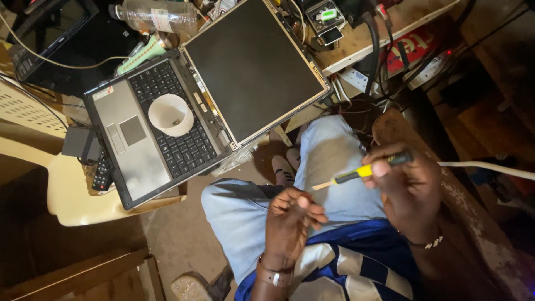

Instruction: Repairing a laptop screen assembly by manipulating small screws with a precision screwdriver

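Observation:
My right hand (pixel 409 187) grips a screwdriver (pixel 362 171) with a yellow and black handle, its tip pointing left toward my left hand (pixel 290 220). The left hand's fingers are pinched together just below the tip; whether something small sits between them cannot be told. Both hands hover over my lap in light blue jeans (pixel 329 156). An open silver laptop (pixel 184 106) with a bare dark screen panel (pixel 253 67) rests on a cream plastic chair (pixel 67 195) ahead to the left. A white bowl (pixel 171 115) stands on its keyboard.
A clear plastic bottle (pixel 156 15) lies behind the laptop. A black remote (pixel 102 174) and a grey adapter (pixel 81 142) sit on the chair. A wooden bench (pixel 362 39) with cables and a small meter is at the top right. A white cable (pixel 485 167) runs off right.

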